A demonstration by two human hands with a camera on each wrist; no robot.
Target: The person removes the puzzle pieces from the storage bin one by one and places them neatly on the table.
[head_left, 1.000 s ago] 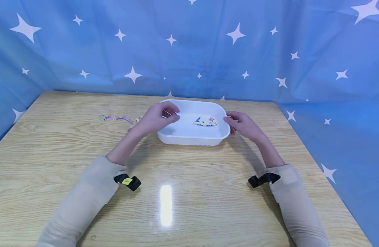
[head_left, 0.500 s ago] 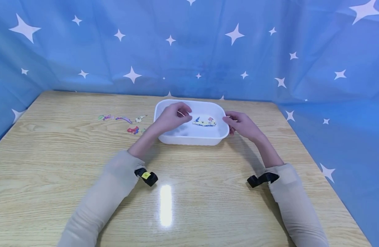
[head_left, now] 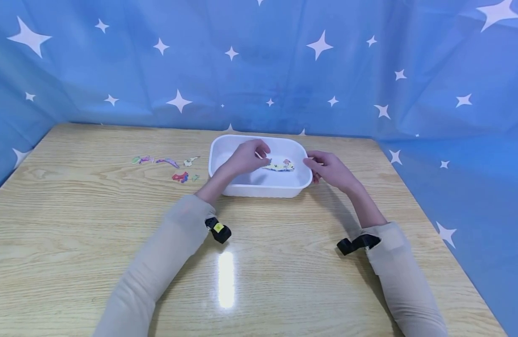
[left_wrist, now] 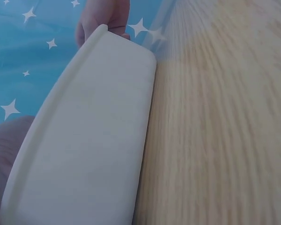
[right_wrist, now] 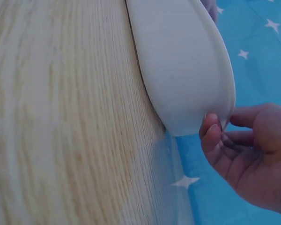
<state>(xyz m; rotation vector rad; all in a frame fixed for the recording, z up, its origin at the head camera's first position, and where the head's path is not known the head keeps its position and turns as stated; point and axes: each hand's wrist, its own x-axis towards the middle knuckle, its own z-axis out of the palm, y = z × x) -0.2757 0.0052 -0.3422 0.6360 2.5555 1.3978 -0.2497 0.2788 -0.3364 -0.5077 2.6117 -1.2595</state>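
Note:
A white rectangular plastic tray (head_left: 263,191) stands on the wooden table. Inside it lies a small pile of flat, colourful cut-outs (head_left: 284,166), partly covered by my left hand (head_left: 247,158). That hand reaches in over the tray's left side, fingers bent and thumb apart from them. I see nothing held between its fingertips, which are right by the pile's left end. My right hand (head_left: 328,169) pinches the tray's right rim between thumb and fingers. In the right wrist view, the fingers (right_wrist: 210,136) of the right hand press the tray's outer wall (right_wrist: 187,70).
Several small cut-outs lie on the table left of the tray, among them a purple curved one (head_left: 168,162), a red one (head_left: 181,177) and a pale one (head_left: 190,161). A blue curtain with white stars (head_left: 259,70) hangs behind the table (head_left: 284,262).
My left hand has moved right, from the tray's left rim to the pile inside, uncovering cut-outs on the table. The right hand stays at the rim.

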